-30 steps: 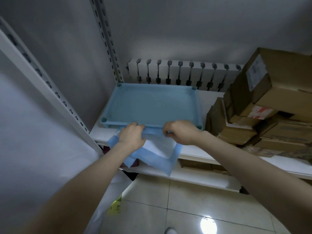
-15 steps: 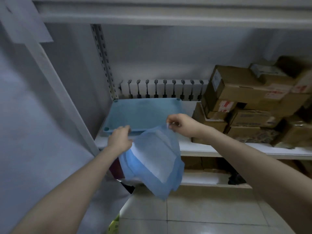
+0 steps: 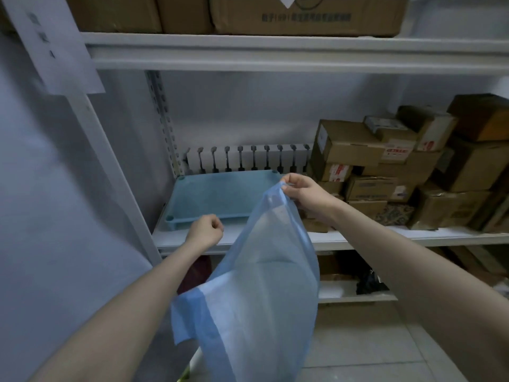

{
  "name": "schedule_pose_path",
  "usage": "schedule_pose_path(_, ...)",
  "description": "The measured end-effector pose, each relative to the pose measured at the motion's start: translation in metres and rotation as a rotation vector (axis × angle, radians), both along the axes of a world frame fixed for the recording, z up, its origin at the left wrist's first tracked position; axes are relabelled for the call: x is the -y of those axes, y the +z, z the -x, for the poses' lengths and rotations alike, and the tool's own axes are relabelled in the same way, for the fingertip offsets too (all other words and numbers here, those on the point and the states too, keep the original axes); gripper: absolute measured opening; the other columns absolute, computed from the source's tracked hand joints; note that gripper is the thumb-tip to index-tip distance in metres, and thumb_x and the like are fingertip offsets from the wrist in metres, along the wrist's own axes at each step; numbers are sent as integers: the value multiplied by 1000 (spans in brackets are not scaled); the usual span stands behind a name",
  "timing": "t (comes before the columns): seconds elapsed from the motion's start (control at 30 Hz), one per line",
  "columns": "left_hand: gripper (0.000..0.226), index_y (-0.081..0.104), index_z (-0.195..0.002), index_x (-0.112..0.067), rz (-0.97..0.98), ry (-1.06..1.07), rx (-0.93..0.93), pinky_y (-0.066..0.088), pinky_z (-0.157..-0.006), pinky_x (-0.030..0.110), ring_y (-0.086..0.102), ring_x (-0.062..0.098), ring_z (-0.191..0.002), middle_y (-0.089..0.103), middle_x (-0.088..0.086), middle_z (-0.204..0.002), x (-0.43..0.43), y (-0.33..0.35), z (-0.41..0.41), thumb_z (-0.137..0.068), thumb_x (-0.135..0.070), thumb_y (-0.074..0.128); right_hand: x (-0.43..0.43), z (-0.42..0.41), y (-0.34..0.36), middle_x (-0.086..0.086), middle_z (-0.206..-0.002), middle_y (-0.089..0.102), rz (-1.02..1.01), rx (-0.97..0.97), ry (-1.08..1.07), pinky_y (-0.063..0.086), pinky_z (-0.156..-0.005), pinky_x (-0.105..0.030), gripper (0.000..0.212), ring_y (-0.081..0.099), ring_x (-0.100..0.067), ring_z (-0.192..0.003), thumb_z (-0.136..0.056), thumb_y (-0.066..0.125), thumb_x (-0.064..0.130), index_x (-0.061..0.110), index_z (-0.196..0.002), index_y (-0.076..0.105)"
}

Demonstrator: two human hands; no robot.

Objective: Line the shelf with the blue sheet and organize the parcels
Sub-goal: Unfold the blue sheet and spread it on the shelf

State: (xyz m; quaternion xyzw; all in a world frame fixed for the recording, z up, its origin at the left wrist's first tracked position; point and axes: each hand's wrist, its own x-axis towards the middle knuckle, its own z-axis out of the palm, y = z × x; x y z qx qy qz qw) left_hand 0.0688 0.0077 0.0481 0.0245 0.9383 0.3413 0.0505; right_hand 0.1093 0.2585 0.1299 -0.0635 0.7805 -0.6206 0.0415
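A thin blue sheet (image 3: pixel 259 293) hangs unfolded in front of the white shelf (image 3: pixel 385 236), reaching down toward the floor. My right hand (image 3: pixel 300 191) pinches its top corner above the shelf's front edge. My left hand (image 3: pixel 205 231) is closed in a fist at the shelf's front left, apart from the sheet, with nothing seen in it. A light blue tray (image 3: pixel 217 198) lies flat on the left part of the shelf behind both hands. Brown cardboard parcels (image 3: pixel 385 172) are stacked on the right part of the shelf.
A white radiator-like rack (image 3: pixel 248 159) stands at the back of the shelf. Large boxes (image 3: pixel 303 15) sit on the upper shelf. A perforated upright (image 3: pixel 162 119) and a grey wall bound the left side. Lower shelves hold dark items (image 3: pixel 366 282); tiled floor lies below.
My left hand let go of the sheet and closed into a fist. My right hand lifted the corner higher, and the sheet fell open and hangs long. The view tilted upward.
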Motion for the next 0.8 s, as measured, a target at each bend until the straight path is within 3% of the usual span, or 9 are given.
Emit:
schedule_pose_path(0.03, 11, 60, -80, -19, -93, -65, 53, 45, -82, 31, 61, 21, -99, 65, -1, -93, -2, 8, -3, -86, -28, 64, -4, 0, 2, -6, -86, 59, 15, -1, -16, 46, -75, -33, 13, 55, -23, -81, -101, 47, 18, 13, -91, 54)
schedule_pose_path(0.1, 53, 58, -109, -21, -232, -245, 223, 42, -91, 27, 55, 12, -108, 60, -7, -111, -10, 22, -13, -73, -59, 67, -10, 2, 8, -5, -83, 57, 80, 11, -13, 44, -69, -28, 15, 53, -19, -76, -102, 46, 17, 14, -89, 53)
schedule_pose_path(0.17, 77, 47, -130, -23, -264, -366, 341, 41, -99, 28, 52, 10, -117, 54, -10, -125, -25, 27, -20, -66, -57, 75, -12, 4, 17, -4, -83, 58, 86, 25, 53, 43, -68, -27, 15, 54, -17, -75, -102, 46, 17, 15, -89, 54)
schedule_pose_path(0.23, 72, 55, -124, -19, -189, -370, 321, 47, -97, 30, 59, 13, -111, 62, -6, -121, -40, 18, -22, -63, -40, 84, -10, 7, 25, -1, -82, 60, 100, 32, 134, 46, -68, -23, 17, 58, -12, -74, -102, 45, 15, 16, -88, 54)
schedule_pose_path(0.3, 43, 64, -102, -15, 56, -221, 195, 53, -82, 30, 64, 20, -95, 68, 2, -103, -46, 11, -17, -65, -31, 78, -14, 10, 28, -2, -83, 59, 145, 27, 133, 47, -73, -25, 19, 59, -12, -77, -102, 44, 13, 16, -86, 54)
schedule_pose_path(0.4, 6, 65, -83, -13, 290, -36, 98, 41, -63, 27, 59, 25, -78, 62, 6, -82, -40, 16, -15, -79, -14, 60, -38, 18, 21, -7, -87, 58, 54, -33, -131, 48, -80, -34, 16, 58, -19, -83, -100, 47, 13, 14, -87, 56)
schedule_pose_path(0.53, 20, 59, -71, -14, 288, 71, -7, 34, -54, 28, 53, 26, -71, 54, 8, -70, -29, 54, -4, -83, 0, 49, -70, 29, -3, -5, -89, 63, -281, -32, -410, 54, -79, -36, 8, 62, -20, -87, -95, 56, 13, 14, -90, 63)
schedule_pose_path(0.63, 26, 56, -68, -13, 234, 83, -82, 28, -51, 28, 47, 24, -70, 51, 8, -67, -41, 92, 4, -80, 7, 43, -69, 32, -5, -3, -94, 61, -344, -22, -364, 50, -73, -26, 5, 60, -17, -89, -95, 56, 12, 13, -95, 60)
schedule_pose_path(0.8, 25, 64, -86, -21, 308, 123, -169, 49, -78, 35, 59, 28, -89, 65, 7, -94, -60, 125, 10, -78, -3, 49, -46, 38, 13, -4, -80, 62, -368, -104, -186, 45, -57, -21, 13, 58, -11, -64, -96, 53, 9, 15, -85, 55)
